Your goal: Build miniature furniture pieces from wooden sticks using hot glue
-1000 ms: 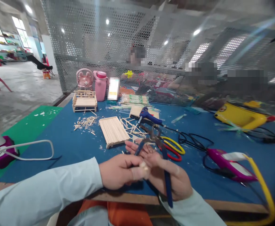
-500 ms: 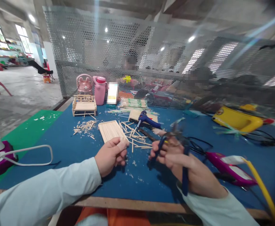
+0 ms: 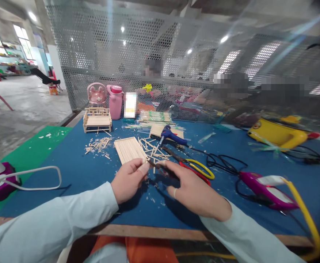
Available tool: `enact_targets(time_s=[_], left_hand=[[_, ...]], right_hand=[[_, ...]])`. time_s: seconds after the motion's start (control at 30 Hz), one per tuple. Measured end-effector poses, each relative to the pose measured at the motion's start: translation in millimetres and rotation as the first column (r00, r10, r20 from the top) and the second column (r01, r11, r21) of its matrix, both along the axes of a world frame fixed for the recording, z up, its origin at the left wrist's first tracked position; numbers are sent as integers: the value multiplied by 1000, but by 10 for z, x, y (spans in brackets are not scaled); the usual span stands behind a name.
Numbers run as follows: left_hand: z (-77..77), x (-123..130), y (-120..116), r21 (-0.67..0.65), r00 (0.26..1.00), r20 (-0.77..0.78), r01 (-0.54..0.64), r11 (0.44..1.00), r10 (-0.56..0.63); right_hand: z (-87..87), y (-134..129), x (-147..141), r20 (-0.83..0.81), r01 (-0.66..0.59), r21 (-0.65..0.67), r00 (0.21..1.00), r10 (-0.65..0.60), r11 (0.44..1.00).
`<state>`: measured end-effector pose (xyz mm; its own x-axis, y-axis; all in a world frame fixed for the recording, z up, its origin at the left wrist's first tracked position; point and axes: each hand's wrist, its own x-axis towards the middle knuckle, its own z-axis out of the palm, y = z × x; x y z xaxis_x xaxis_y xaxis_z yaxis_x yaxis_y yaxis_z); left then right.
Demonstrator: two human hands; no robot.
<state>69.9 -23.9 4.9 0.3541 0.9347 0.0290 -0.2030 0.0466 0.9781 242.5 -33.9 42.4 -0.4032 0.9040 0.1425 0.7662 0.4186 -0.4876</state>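
My left hand (image 3: pixel 129 179) is closed in a pinch just in front of a flat panel of wooden sticks (image 3: pixel 129 149). What its fingertips hold is too small and covered to make out. My right hand (image 3: pixel 195 190) is closed on a pair of pliers (image 3: pixel 155 166); their dark jaws reach to the left fingertips, while the palm hides the handles. Loose wooden sticks (image 3: pixel 160 155) lie just beyond both hands. Scissors (image 3: pixel 200 170) with a yellow and red handle rest beside my right hand, and a blue glue gun (image 3: pixel 173 136) lies behind them.
A small stick-built bench (image 3: pixel 98 121) stands at the back left, near a pink bottle (image 3: pixel 116 104) and a lit phone (image 3: pixel 130 105). Cut stick bits (image 3: pixel 98 145) lie left of the panel. At right are a purple power strip (image 3: pixel 269 191), cables and a yellow container (image 3: pixel 276 134).
My right hand has moved left and turned palm down, bringing the pliers to my left fingertips. The scissors' handle has come into view. My left hand stays nearly in place.
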Motion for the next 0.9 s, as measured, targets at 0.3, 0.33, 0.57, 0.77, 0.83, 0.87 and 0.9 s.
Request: enact_targets(time_s=[0.3, 0.33, 0.57, 0.77, 0.83, 0.87, 0.9], left_hand=[[-55, -15, -7, 82, 996, -85, 22, 996, -15], [-51, -15, -10, 92, 996, -85, 25, 995, -18], [-23, -34, -33, 167, 993, -117, 34, 985, -14], [-6, -39, -48, 214, 991, -137, 36, 976, -6], [-3, -39, -56, 234, 989, -145, 37, 971, -2], [-3, -40, -60, 244, 989, -149, 39, 969, -3], [-2, -40, -65, 252, 988, -152, 42, 967, -3]], right_hand=[[62, -28, -41, 38, -14, 68, 999, 11, 998], [66, -30, -40, 40, -18, 71, 999, 15, 997], [71, -37, -22, 57, -24, 125, 998, 17, 992], [84, -29, 2, 84, -31, 120, 996, 21, 992], [80, -31, 11, 90, -37, 132, 996, 25, 991], [76, -33, 14, 91, -42, 138, 995, 29, 990], [72, -37, 15, 90, -46, 148, 995, 33, 988]])
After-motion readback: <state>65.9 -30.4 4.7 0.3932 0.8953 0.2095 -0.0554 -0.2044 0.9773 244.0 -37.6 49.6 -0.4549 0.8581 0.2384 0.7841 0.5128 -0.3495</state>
